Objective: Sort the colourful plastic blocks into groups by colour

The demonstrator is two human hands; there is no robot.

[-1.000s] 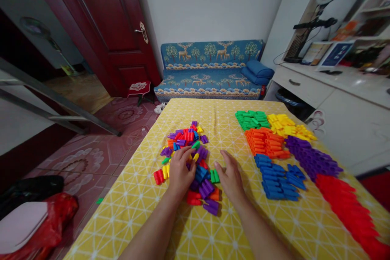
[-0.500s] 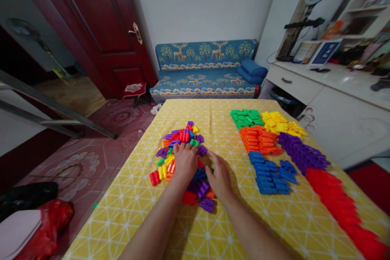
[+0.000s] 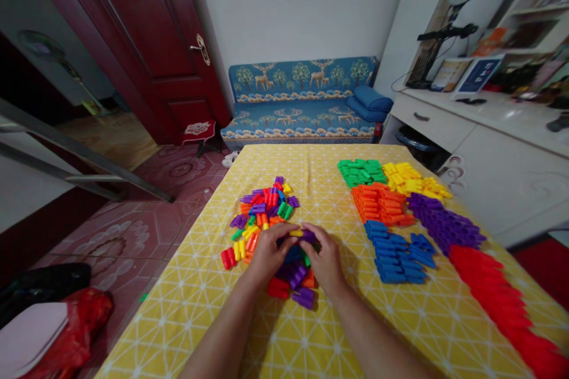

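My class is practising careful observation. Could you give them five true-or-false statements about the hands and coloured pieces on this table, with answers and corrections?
1. The green pile lies beside the yellow pile. True.
2. The red pile is the farthest sorted pile from the person. False: the red pile reaches nearest, and the green pile is among the farthest.
3. The left hand and right hand are both at the mixed heap. True.
4. A yellow piece shows at the left hand's fingertips. True.
5. The tablecloth is plain blue. False: the tablecloth is yellow with white lines.
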